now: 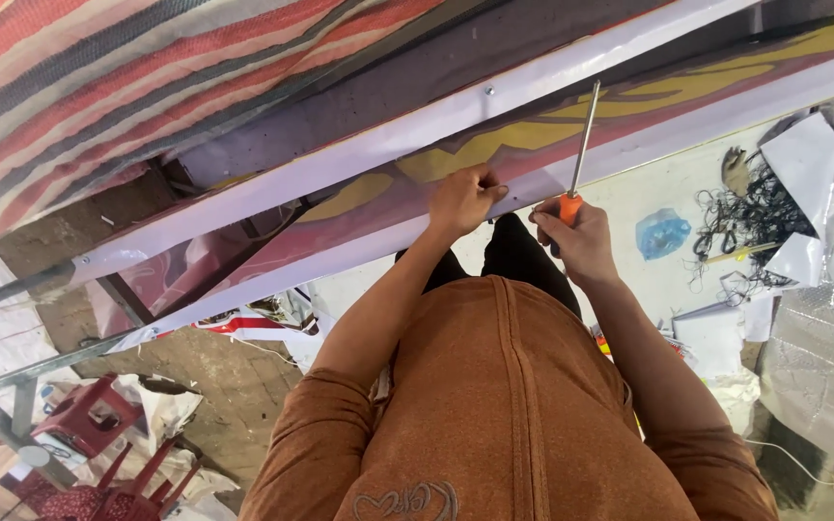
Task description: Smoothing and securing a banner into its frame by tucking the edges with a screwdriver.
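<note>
My right hand [583,239] grips the orange handle of a screwdriver [579,154], whose long metal shaft points up to the far edge of a printed purple and yellow banner [494,154]. The banner is stretched over a long frame with white edges running diagonally across the view. My left hand [462,198] presses on the near white edge of the banner, fingers curled over it, a short way left of the screwdriver. A small screw head [488,92] shows on the far white edge. My orange sleeves and shirt fill the lower middle.
A striped red and grey tarp [98,68] hangs at the upper left. Red plastic stools [89,415] stand at the lower left. On the floor at right lie a blue plastic bag [661,233], tangled black wires [750,217], white sheets and silver foil material [822,357].
</note>
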